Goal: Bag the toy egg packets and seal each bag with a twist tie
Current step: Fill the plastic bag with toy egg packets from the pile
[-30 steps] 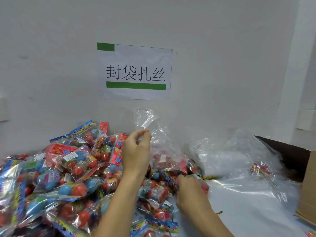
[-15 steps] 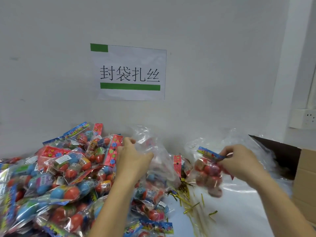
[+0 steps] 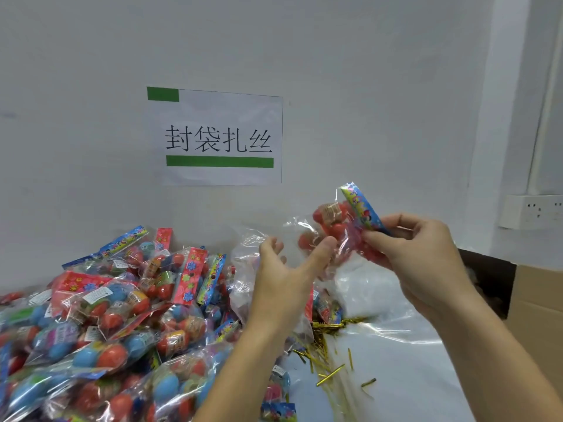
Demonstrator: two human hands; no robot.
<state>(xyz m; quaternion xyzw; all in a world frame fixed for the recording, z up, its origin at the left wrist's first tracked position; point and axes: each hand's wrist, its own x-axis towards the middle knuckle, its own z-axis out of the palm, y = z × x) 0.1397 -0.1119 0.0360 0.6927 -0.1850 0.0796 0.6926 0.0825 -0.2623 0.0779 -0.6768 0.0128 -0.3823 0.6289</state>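
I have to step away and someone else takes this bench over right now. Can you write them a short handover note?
Right hand: pinching one toy egg packet by its blue header card, lifted above the table.
Left hand: fingers spread at the mouth of a clear bag, holding it open.
Packet is at the bag mouth, not yet inside.
Pile of unbagged packets lies on the left; gold twist ties are scattered on the table in front, cardboard box on the right.
Left to do: drop the packet in, twist a tie on, then work through the pile.
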